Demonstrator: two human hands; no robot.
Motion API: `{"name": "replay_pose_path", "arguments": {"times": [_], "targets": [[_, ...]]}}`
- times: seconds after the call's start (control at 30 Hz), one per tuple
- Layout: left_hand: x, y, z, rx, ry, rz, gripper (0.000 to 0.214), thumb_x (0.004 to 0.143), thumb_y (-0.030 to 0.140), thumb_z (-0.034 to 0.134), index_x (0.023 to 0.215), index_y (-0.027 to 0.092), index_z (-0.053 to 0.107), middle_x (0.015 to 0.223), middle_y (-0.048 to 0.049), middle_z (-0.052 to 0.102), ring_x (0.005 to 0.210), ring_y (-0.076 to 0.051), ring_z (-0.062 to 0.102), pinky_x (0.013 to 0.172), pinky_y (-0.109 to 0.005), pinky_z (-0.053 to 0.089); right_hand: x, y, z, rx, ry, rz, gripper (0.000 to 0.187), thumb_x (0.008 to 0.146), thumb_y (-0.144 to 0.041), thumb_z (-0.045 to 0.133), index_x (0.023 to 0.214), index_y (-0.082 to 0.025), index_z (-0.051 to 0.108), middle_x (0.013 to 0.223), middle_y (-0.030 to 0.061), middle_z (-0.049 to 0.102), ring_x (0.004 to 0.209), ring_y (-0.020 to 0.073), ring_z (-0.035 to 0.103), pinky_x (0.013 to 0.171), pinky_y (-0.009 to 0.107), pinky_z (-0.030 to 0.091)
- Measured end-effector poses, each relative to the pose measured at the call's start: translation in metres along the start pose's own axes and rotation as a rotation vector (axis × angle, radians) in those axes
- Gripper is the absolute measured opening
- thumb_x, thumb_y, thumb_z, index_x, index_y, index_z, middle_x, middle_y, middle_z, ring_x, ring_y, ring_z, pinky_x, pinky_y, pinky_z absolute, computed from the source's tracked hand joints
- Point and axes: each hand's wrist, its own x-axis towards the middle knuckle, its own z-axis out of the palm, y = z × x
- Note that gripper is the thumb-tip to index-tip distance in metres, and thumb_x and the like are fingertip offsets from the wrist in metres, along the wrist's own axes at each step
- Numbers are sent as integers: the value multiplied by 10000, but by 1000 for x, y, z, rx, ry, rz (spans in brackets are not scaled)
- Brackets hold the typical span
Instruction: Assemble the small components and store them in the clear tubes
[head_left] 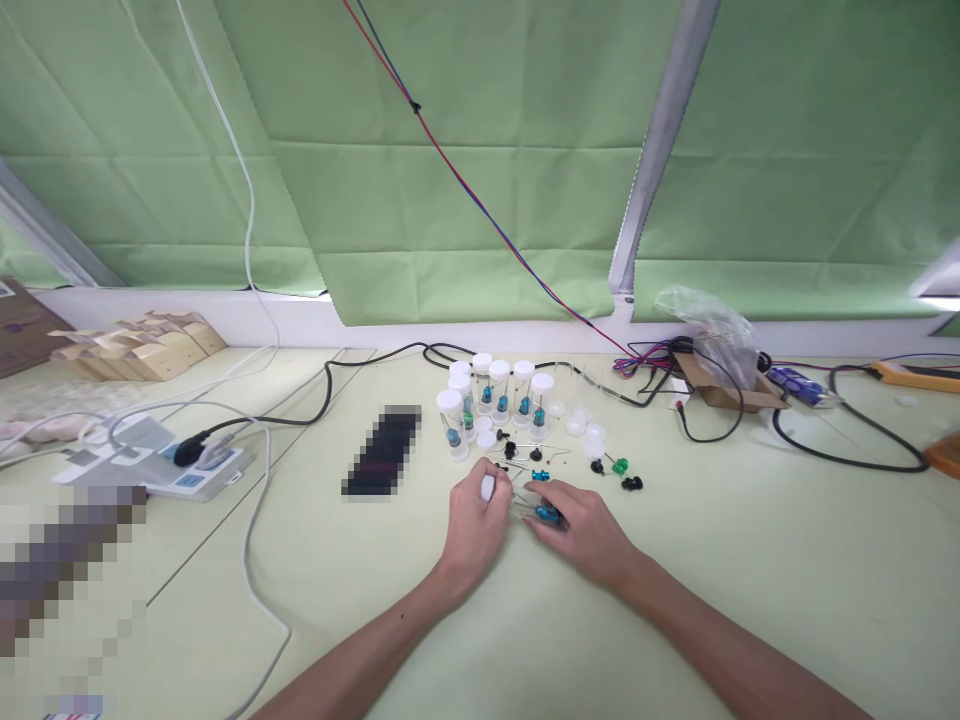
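My left hand (480,515) is closed around a white cap (487,488) at one end of a clear tube. My right hand (581,525) grips the tube's other end, where a small blue part (548,513) with a thin metal piece shows. Whether the cap is fully on, I cannot tell. Just beyond my fingers lies another blue part (540,475). Several capped clear tubes (499,395) stand upright behind, with blue or green parts inside. Near my right hand are a green part (620,466) and a black part (632,483).
Loose white caps (487,441) and clear tube pieces (594,440) lie around the standing tubes. A blurred dark rectangle (382,450) is to the left. Farther left sits a power strip (202,470) with cables. A cardboard box (724,390) and a black cable (862,465) are at right.
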Motion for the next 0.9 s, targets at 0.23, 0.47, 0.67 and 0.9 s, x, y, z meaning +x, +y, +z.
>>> {"name": "replay_pose_path", "arguments": {"times": [0.23,0.47,0.67,0.9], "targets": [[-1,0,0,-2,0,-7,157,849,264,443,704,204,451,607,57,452,501,-104,328,503,-221,287,0,-1,-2,1,-39,10,303,894,-288,556,1183,-199,564,939,69,665,771,186,627,697,308,521],[-1,-1,0,-11,23,7,170,852,263,445,693,204,434,601,57,435,517,-107,332,508,-222,291,0,-2,-4,-3,-48,2,311,909,-303,543,1205,-207,544,948,70,656,788,191,632,706,315,530],[-2,2,1,-28,38,-1,204,863,297,445,681,207,426,586,55,422,512,-111,351,509,-226,308,1,-3,-5,-2,-52,3,309,911,-304,539,1205,-208,543,966,75,657,801,196,633,714,324,536],[1,5,3,-151,51,-13,219,836,425,537,824,207,523,634,38,510,506,-117,445,529,-244,399,1,-1,-2,43,16,9,319,907,-319,541,1206,-208,545,965,77,652,799,196,626,704,323,533]]}}
